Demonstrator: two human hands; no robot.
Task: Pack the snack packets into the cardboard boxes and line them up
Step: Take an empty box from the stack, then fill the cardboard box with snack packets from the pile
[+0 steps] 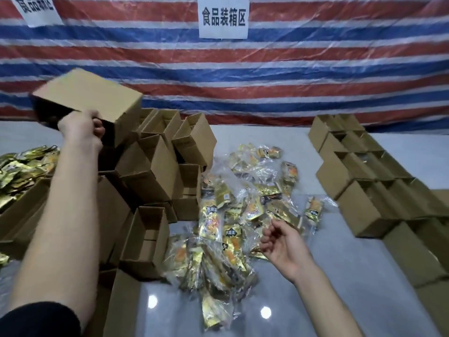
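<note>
My left hand [81, 126] grips the rim of an open cardboard box [90, 96], held tilted in the air above a heap of empty boxes [150, 166] at left centre. A loose pile of gold snack packets [230, 229] lies on the white table in the middle. My right hand [281, 242] hovers over the near right edge of that pile, palm turned up, fingers loosely curled, holding nothing. On the right, several boxes [359, 173] stand lined up in rows running away from me.
More gold packets [21, 169] lie in a large carton at the far left. A striped red, white and blue tarp [291, 69] with paper signs hangs behind the table. Bare glossy tabletop [340, 276] shows in front of the pile.
</note>
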